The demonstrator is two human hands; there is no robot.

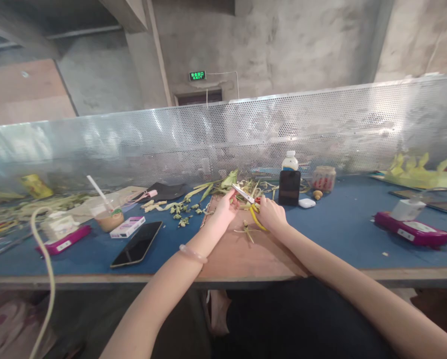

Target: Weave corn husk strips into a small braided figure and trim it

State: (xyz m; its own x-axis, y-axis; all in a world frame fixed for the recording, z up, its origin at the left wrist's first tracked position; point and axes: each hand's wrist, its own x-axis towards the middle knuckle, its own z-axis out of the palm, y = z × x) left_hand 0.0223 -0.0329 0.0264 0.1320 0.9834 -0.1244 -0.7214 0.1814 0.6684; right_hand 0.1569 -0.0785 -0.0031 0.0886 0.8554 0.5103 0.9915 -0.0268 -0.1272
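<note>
My right hand is closed around a pair of scissors, with red and yellow showing at the handles and the metal blades pointing up and left. My left hand is beside the blade tips, its fingers drawn together; what they pinch is too small to make out. Below the hands, a small star-shaped piece of pale plant strips lies on the brown board. Just beyond the fingers is a heap of green and straw-coloured leaf scraps.
A phone, small box and drink cup lie left. An upright phone, bottle, white case and jar stand right. Magenta power strips flank both sides; a perforated metal screen runs behind.
</note>
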